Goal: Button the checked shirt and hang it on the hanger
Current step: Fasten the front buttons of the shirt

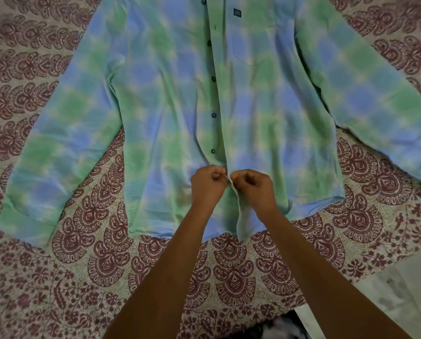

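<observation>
The left hand (208,185) and right hand (253,189) pinched the checked shirt (155,94) at lower centre (any button between them hidden); its top ran out of frame.

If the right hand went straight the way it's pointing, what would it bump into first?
Most likely the left hand. The right hand, pinching the checked shirt at its front edge, points up-left toward it; their fingertips nearly touch, though depth is unclear.

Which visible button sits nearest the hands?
The lowest dark button, just above the left hand and right hand; the others lie farther up the checked shirt.
</observation>
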A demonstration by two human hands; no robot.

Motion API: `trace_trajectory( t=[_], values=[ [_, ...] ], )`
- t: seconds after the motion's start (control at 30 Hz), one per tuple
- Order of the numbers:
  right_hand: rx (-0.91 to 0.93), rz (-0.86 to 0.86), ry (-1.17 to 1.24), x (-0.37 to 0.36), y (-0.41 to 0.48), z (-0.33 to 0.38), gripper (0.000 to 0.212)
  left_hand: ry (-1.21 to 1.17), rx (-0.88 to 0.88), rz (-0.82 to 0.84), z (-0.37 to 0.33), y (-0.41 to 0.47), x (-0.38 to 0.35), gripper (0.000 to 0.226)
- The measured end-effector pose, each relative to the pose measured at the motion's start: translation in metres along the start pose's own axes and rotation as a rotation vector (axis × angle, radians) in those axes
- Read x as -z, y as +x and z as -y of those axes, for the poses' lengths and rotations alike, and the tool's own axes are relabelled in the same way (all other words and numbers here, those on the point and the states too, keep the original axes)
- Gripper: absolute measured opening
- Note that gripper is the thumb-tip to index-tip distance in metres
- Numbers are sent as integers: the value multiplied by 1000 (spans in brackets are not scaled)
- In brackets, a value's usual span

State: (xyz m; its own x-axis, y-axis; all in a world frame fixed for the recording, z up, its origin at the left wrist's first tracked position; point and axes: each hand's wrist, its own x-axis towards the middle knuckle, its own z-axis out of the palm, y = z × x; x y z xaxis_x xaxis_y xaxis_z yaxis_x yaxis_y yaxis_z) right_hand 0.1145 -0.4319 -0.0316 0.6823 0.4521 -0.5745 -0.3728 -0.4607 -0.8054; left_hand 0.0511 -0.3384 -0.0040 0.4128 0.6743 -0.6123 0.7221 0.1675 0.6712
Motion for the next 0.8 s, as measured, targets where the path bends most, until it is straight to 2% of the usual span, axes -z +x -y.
trace_trajectory(
  t=[0.07, 0.27, 0.4, 0.63, 0.8],
  values=[
    [20, 6, -13, 0, 0, -2, 9, 8, 10, -2, -2, 0, 1, 22],
    [133, -70, -190, -4, -4, -4, 14, -133, 162, 41, -9, 0, 2, 26],
    [144, -91, -163, -10, -7, -3, 8, -235, 188, -9, -4, 3, 2, 21],
    [149, -171, -111, -18, -10, 2, 12, -164, 0, -118, -4, 2, -6, 9],
    [120, -164, -90, -20, -6, 5, 13, -111, -22, -115, -4, 9, -5, 6]
  ],
)
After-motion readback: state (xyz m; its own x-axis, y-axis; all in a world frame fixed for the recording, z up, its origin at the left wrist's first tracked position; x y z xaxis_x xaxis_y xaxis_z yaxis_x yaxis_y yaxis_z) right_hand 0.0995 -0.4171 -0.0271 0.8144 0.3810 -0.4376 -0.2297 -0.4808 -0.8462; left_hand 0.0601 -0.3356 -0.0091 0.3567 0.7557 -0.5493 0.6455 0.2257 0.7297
